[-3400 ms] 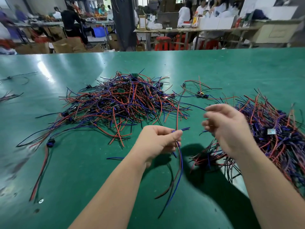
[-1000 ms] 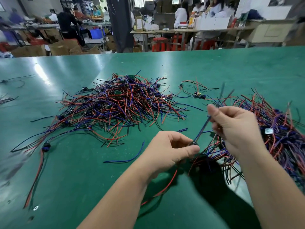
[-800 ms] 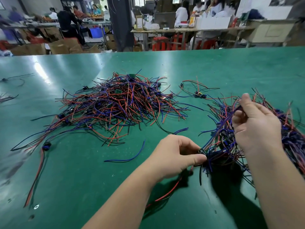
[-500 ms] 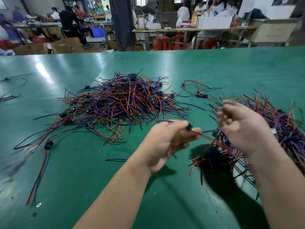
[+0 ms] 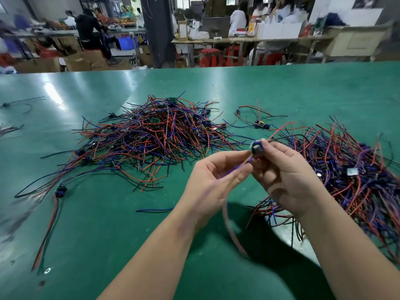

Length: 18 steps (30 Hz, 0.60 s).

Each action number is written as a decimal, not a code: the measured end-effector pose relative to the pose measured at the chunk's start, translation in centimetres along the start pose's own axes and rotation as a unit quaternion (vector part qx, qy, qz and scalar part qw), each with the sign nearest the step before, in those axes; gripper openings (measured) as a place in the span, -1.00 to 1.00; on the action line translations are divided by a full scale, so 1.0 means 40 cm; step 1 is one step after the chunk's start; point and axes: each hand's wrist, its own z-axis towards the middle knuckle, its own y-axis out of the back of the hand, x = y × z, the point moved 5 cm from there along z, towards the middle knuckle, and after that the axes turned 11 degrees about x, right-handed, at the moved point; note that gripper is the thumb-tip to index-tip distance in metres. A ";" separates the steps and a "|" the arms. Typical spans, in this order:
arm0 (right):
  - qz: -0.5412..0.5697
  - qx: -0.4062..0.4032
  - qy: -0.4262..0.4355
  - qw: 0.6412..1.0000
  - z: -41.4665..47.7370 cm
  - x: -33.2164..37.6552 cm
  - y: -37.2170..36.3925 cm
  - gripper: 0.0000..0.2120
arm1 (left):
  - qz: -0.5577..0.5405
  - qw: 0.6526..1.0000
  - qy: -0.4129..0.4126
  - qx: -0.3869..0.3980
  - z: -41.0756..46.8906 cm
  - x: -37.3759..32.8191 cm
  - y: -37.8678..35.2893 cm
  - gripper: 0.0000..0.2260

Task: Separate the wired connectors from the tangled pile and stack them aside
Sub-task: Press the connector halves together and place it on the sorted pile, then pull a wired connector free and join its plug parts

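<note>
- The green table fills the lower view. It is glossy, with a pale worn patch beside the right forearm.
- Past its far edge is a workshop. People sit at benches among red stools, cardboard boxes and a dark pillar.
- A tangled pile of red, blue and black wires lies mid-table, left of the hands.
- A second heap of the same wires spreads along the right side.
- Between the two, farther back, lies a small loose piece with its own wires.
- A single blue wire lies alone near the left wrist.
- A plug on a red lead trails from the pile's left edge, and a small metal ring sits nearer the table's front.
- The right hand pinches a wired connector at its fingertips, raised above the table between the two heaps.
- The left hand has thumb and fingers closed on the connector's wires just below it. The wires hang down blurred.
- The right hand and forearm cover the near left edge of the second heap.
</note>
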 end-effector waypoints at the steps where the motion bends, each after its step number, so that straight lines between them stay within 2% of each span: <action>1: 0.003 0.005 -0.003 1.000 0.001 0.007 0.004 -0.88 | 0.015 1.000 0.000 -0.006 0.002 -0.003 0.004 -0.85; 3: -0.017 0.025 -0.013 0.999 0.000 0.014 0.009 -0.91 | -0.002 0.999 0.031 -0.031 0.003 0.000 0.013 -0.76; 5: -0.093 0.044 -0.023 0.994 -0.002 0.010 0.010 -0.90 | -0.011 0.997 0.062 -0.039 0.001 0.007 0.017 -0.71; 8: -0.251 0.043 -0.021 0.967 -0.009 -0.002 0.004 -0.85 | 0.029 0.994 0.103 -0.034 -0.006 0.026 0.016 -0.82; 10: -0.297 0.017 -0.021 0.954 -0.007 -0.004 0.009 -0.84 | 0.045 0.989 0.139 -0.026 -0.007 0.038 0.016 -0.90; 13: -0.264 -0.040 -0.019 0.964 -0.005 0.021 0.035 -0.81 | 0.043 0.979 0.198 0.036 -0.012 0.046 0.011 -0.89; 16: -0.151 -0.119 0.011 0.981 -0.005 0.067 0.082 -0.74 | 0.040 0.956 0.258 0.131 -0.029 0.056 -0.010 -0.88; 18: -0.090 -0.139 0.017 0.986 -0.004 0.072 0.100 -0.77 | 0.038 0.947 0.277 0.161 -0.035 0.064 -0.014 -0.85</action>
